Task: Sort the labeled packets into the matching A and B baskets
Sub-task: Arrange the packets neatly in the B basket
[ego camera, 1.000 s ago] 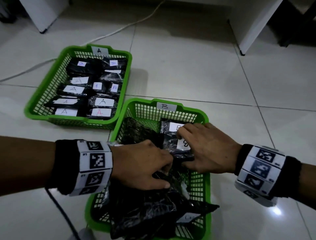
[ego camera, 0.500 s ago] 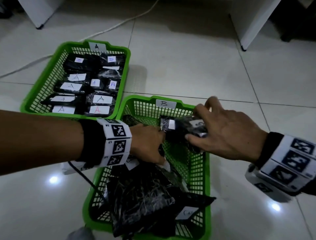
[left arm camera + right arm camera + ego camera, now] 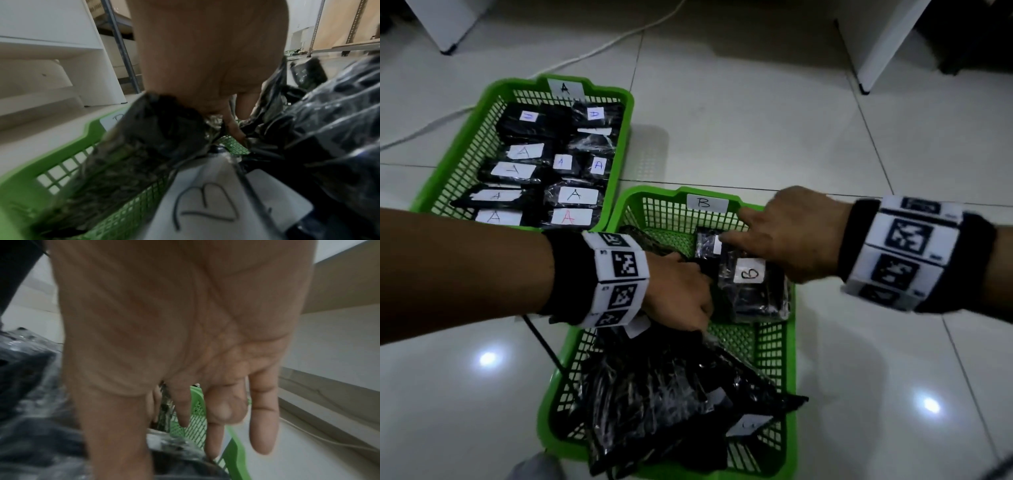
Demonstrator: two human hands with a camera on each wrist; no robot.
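Note:
Green basket A at the far left holds several black packets with white A labels. Basket B lies nearer, with a loose pile of black packets at its near end. A black packet labelled B lies at the far right of basket B, over another packet. My right hand rests on these with straight fingers, the index touching the far packet. My left hand reaches down at the labelled packet's left edge. Its fingertips point at the basket floor between packets and pinch nothing visible.
A white cable runs across the tiled floor behind basket A. White furniture legs stand at the far right and far left. A black cable trails from my left wrist beside basket B. Another B-labelled packet lies under that wrist.
Both hands moved the B-labelled packet toward the far right of basket B and set it down. The right hand's fingers now lie straight on top, and the left hand sits at its left edge.

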